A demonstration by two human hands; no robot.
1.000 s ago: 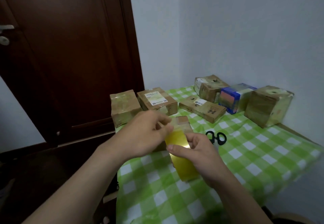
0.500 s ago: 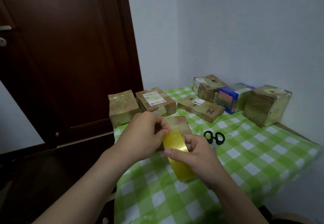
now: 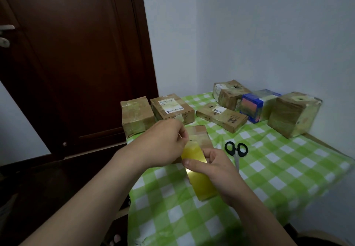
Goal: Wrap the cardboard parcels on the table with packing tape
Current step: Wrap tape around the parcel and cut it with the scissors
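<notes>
A yellow roll of packing tape (image 3: 201,180) is held above the table's near left part. My right hand (image 3: 215,170) grips it from the right, thumb across its outer face. My left hand (image 3: 165,143) pinches at the roll's top edge, where the tape end lies. Right behind the roll, a small cardboard parcel (image 3: 199,136) lies on the cloth, partly hidden by my hands. Several other parcels stand further back: a taped one (image 3: 136,115), one with a white label (image 3: 171,107), a flat one (image 3: 222,117), and a tall one (image 3: 294,113).
Black-handled scissors (image 3: 236,149) lie on the green checked tablecloth (image 3: 278,168) to the right of my hands. A blue box (image 3: 257,105) and another parcel (image 3: 228,92) stand by the white wall. A dark wooden door (image 3: 73,63) is to the left.
The view has shifted slightly. My left fingers have kept working at the top edge of the roll; the right hand still holds the roll in about the same place.
</notes>
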